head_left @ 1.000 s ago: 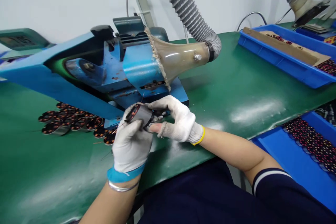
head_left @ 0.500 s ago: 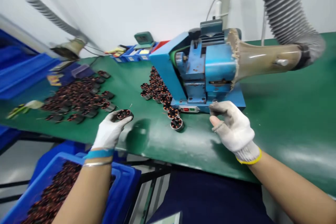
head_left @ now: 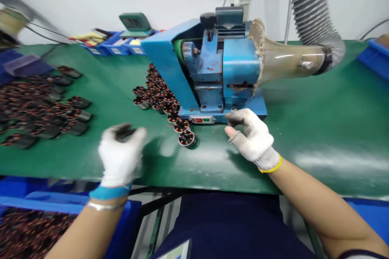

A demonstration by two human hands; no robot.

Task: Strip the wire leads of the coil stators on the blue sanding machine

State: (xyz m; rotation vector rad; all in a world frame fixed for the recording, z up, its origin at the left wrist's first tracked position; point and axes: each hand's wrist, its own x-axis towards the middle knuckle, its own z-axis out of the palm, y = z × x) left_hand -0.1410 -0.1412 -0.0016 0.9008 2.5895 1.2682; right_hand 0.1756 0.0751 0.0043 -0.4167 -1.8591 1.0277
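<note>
Fingers (head_left: pixel 246 117) are standing apart on left hand (head_left: pixel 120 153) and right hand (head_left: pixel 253 137), the wound core (head_left: pixel 186 139) likely being heavy, stiff, best gripped around its side

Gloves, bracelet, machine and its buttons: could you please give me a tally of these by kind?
Gloves: 2, one on the left hand, one on the right hand
Bracelet: 1
Machine: 1
Buttons: 2, red button and green button
Total: 6
</note>
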